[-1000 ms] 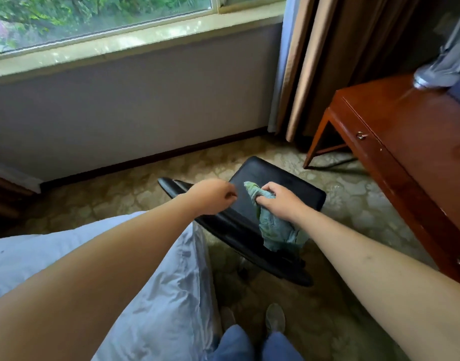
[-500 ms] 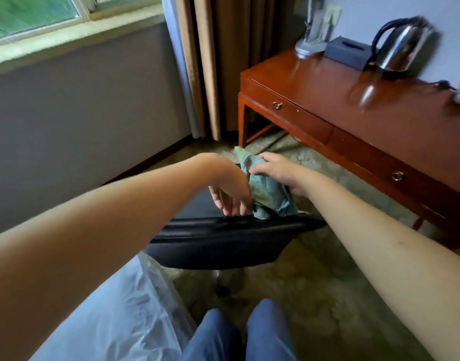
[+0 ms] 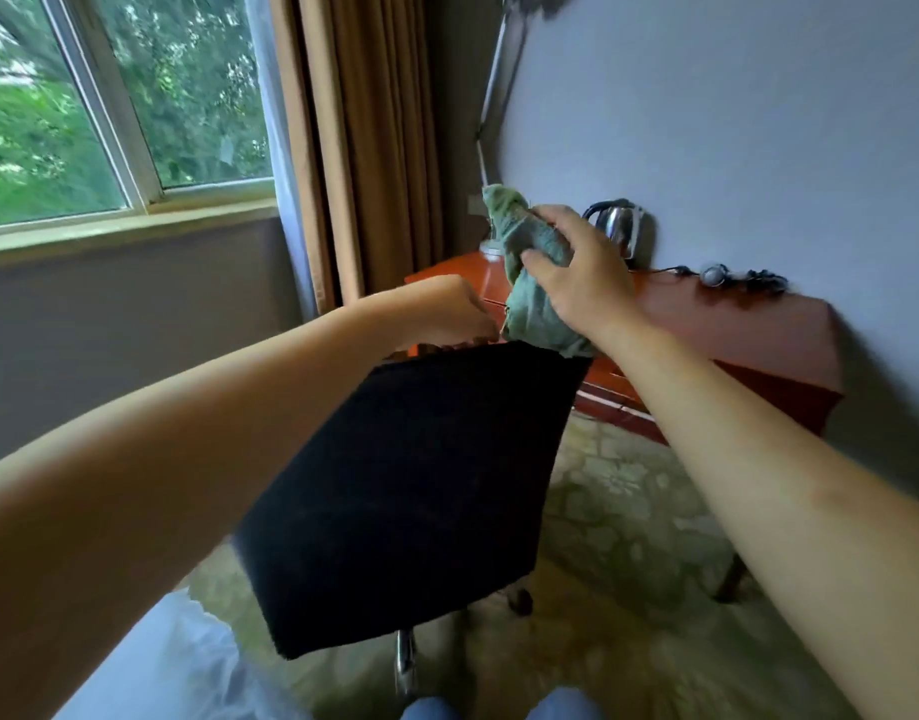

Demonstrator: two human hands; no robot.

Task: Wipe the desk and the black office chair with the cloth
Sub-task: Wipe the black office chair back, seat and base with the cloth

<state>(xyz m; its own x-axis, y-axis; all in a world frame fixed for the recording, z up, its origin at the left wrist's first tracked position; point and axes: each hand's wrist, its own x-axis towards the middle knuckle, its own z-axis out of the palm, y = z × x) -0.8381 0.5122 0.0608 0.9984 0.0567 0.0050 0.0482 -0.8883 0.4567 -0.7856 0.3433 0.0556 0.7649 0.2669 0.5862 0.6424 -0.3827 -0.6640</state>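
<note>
A hotel-style room with a grey wall, tan curtains and a window onto greenery frames the scene. The view, a second ago aimed down at the floor and the chair's seat, has swung up, so that the black office chair now shows its backrest from behind, standing between the person and the reddish wooden desk. The right hand, which had been pressing the green cloth against the chair, now grips it bunched, lifted at the top edge of the backrest, in front of an electric kettle on the desk. The left hand curls over that top edge, apparently steadying the chair. Judging from this, wiping of the backrest is ending or the chair is being repositioned; the desk still awaits.
</note>
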